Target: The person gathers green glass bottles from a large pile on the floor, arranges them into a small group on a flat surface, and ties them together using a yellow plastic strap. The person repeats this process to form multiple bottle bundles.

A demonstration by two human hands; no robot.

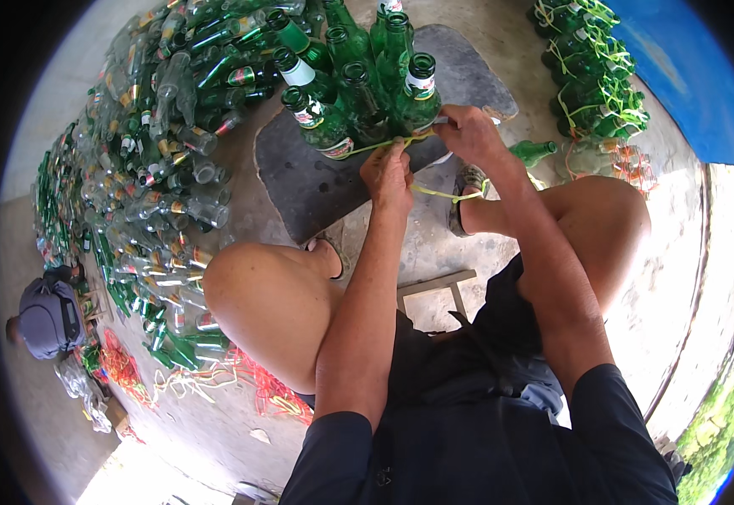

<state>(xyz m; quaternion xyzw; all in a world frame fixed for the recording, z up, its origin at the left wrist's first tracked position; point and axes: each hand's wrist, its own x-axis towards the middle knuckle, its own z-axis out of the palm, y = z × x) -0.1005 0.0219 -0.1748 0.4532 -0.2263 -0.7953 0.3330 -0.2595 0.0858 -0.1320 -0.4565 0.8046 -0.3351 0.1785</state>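
Note:
Several green glass bottles (367,104) stand upright in a tight cluster on a dark slab with a worn edge (310,189). A yellow-green plastic strap (365,149) runs across the near side of the cluster, low on the bottles. My left hand (389,173) pinches this strap just in front of the nearest bottles. Close to the right front bottle, my right hand (471,134) grips the strap too, with its fingers partly hidden. A loose length of strap (433,190) hangs below the hands. The far side of the cluster is hidden.
A large heap of loose bottles (152,151) lies at the left. Strapped bundles of green bottles (597,82) line the right, near a lone green bottle (532,153). Red strap tangles (120,360) lie at lower left, beside another person (51,315).

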